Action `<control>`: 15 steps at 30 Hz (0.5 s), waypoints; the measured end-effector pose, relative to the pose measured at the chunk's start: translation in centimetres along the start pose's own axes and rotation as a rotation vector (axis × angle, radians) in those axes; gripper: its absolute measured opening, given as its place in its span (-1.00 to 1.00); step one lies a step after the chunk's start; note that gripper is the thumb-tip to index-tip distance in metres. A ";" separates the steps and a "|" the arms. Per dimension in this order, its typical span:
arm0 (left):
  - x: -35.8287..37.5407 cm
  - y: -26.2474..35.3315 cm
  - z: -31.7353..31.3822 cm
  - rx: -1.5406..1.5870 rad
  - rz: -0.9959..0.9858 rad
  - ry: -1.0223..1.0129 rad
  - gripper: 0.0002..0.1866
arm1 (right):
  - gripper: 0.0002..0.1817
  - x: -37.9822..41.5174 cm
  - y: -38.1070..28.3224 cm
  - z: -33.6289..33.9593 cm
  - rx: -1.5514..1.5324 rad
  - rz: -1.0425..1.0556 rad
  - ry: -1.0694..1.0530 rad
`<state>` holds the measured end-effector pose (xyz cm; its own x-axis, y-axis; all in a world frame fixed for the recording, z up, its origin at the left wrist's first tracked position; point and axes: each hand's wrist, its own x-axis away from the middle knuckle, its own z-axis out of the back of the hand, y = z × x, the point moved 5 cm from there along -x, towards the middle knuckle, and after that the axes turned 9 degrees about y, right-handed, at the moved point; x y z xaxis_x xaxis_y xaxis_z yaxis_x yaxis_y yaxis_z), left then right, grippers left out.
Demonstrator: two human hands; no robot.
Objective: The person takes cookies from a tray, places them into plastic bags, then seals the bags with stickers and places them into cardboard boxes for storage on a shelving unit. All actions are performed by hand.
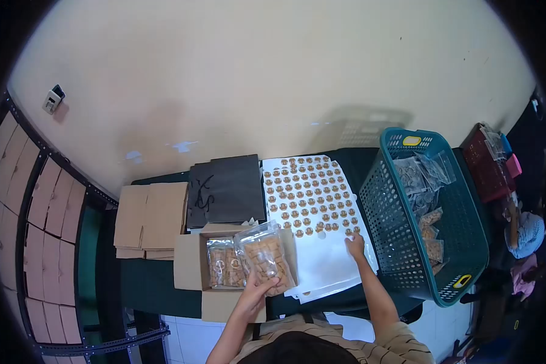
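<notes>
My left hand (259,294) grips a clear pouch of light-brown snack pieces (264,258), tilted above an open cardboard box (188,261). Inside the box stand more filled pouches (224,267) with round labels on their fronts. My right hand (355,245) is closed, its fingertips pinching at a round brown sticker (357,230) on the lower right of the sticker rows. The white sticker sheet (321,261) lies flat, with bare backing in its lower part. Whether the pinched sticker has come off the sheet is too small to tell.
A green basket (376,200) with several pouches stands right of the sheet. Folded cardboard boxes (151,212) and black flat sheets (230,188) lie at the left on the dark-covered table (158,285). A shelf with cartons (48,242) is far left; another person (525,236) is far right.
</notes>
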<state>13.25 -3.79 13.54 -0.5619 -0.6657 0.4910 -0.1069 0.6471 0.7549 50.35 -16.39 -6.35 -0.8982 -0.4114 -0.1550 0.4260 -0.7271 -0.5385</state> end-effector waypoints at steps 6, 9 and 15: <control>-0.2 0.6 3.4 0.170 -0.045 0.164 -0.46 | -0.55 0.2 -1.7 -0.2 0.140 -0.150 0.127; -0.4 0.3 5.0 0.137 -0.098 0.207 -0.48 | -0.54 0.3 -2.6 -0.5 0.145 -0.155 0.159; -0.3 1.4 5.8 0.132 -0.165 0.231 -0.49 | -0.70 -0.1 -2.2 -1.4 0.043 -0.146 0.245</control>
<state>8.50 -0.55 11.94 -0.3286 -0.8229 0.4636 -0.2952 0.5557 0.7772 49.35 -13.93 -6.29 -0.9478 -0.1595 -0.2763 0.2895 -0.7939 -0.5347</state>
